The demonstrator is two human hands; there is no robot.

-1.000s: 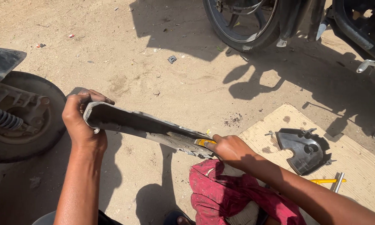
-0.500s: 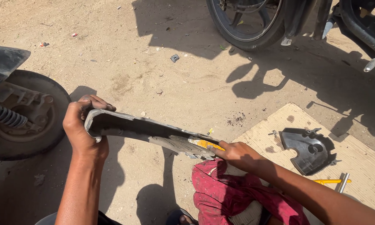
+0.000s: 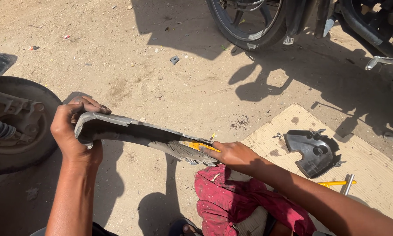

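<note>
From the head camera, looking down, the left hand [image 3: 74, 131] grips the near-left end of a long grey plastic panel [image 3: 139, 136], fingers curled over its top edge and thumb below, clamped on it. The left forearm rises from the bottom of the picture, nearly straight up to the wrist. The panel is held off the ground and runs from that hand rightward and slightly down, its ribbed lower edge showing near the right end.

The right hand [image 3: 231, 155] meets the panel's right end, its fingers closed around a yellow-handled tool [image 3: 196, 145] that lies against the panel's inner face. The right arm stretches in from the lower right corner, crossing over a red cloth [image 3: 236, 203] bunched on the ground just below the hand.

To the right, on a flat piece of board [image 3: 380, 175], lies a black plastic cover [image 3: 312, 150], with a small screw [image 3: 278, 136] just beside its left edge. Another yellow-handled tool [image 3: 340, 183] lies near the cover's lower right.

At the left edge stands a tyre [image 3: 28, 131] with a coiled spring [image 3: 0, 129] in front of it. A motorcycle wheel [image 3: 244, 22] stands at the top on the sandy ground [image 3: 139, 57], well apart from both hands.
</note>
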